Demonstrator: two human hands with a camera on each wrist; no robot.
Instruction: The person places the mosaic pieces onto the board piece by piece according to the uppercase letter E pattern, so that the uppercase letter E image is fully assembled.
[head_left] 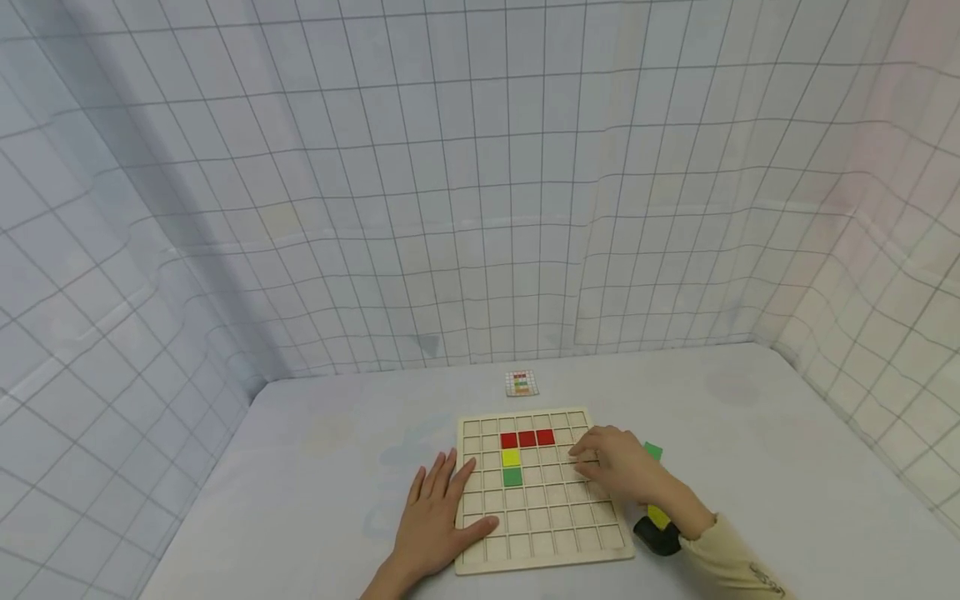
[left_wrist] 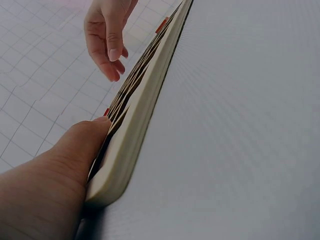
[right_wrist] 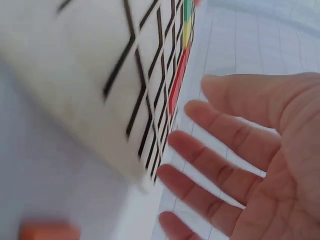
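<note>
A pale wooden grid board (head_left: 551,518) lies on the table. Three red tiles (head_left: 527,438) form a row in its upper part. Below the leftmost red one sit a yellow tile (head_left: 511,457) and then a green tile (head_left: 512,477). My left hand (head_left: 431,525) rests along the board's left edge, fingers straight, its thumb laid over the frame. Above the board's right side hovers my right hand (head_left: 618,462). In the right wrist view its loosely bent fingers (right_wrist: 215,165) have nothing between them.
Behind the board lies a small card (head_left: 521,383) with a coloured grid pattern. Right of the board, partly covered by the right arm, are a green piece (head_left: 652,451) and a yellow piece (head_left: 658,517) near a black object (head_left: 657,537). An orange piece (right_wrist: 49,231) shows blurred. Grid-patterned cloth (head_left: 465,208) surrounds the table.
</note>
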